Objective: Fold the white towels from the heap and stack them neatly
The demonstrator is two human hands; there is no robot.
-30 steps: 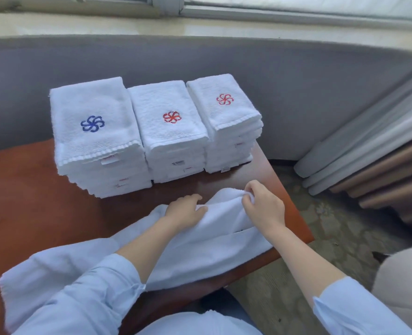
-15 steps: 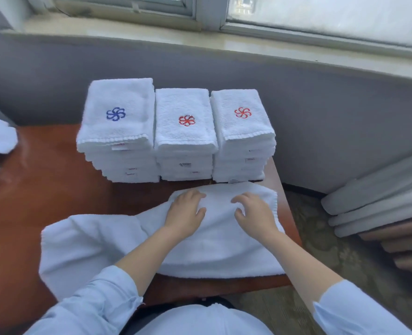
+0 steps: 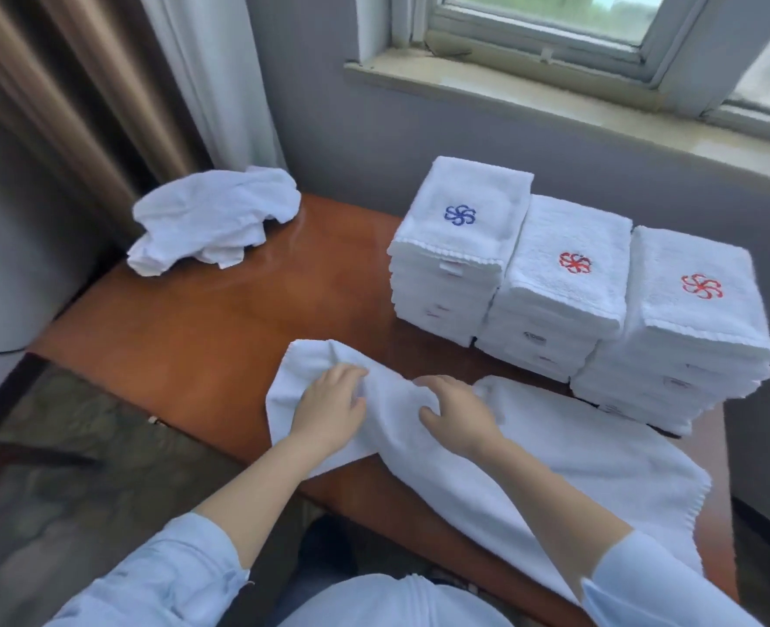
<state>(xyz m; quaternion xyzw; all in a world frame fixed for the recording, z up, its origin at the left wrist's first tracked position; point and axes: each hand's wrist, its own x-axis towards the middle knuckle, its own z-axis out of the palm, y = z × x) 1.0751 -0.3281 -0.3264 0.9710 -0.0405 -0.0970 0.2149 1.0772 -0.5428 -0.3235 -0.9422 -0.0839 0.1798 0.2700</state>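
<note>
A white towel [image 3: 600,463] lies spread along the near edge of the brown table [image 3: 220,328]. My left hand [image 3: 328,407] presses on the towel's left end, fingers curled into the cloth. My right hand [image 3: 457,411] grips a bunched fold near the towel's middle. A heap of crumpled white towels [image 3: 213,219] sits at the table's far left corner. Three stacks of folded towels stand at the back right: one with a blue flower mark [image 3: 462,246], and two with red flower marks [image 3: 564,282] [image 3: 695,319].
A grey wall and a window sill [image 3: 555,101] run behind the table. Brown and white curtains [image 3: 116,83] hang at the far left. Patterned floor [image 3: 80,468] shows to the left of the table. My light blue sleeves fill the bottom of the view.
The view has swung left, bringing the crumpled heap into sight. Both hands have slid from the towel's right end toward its left end and now gather the cloth there.
</note>
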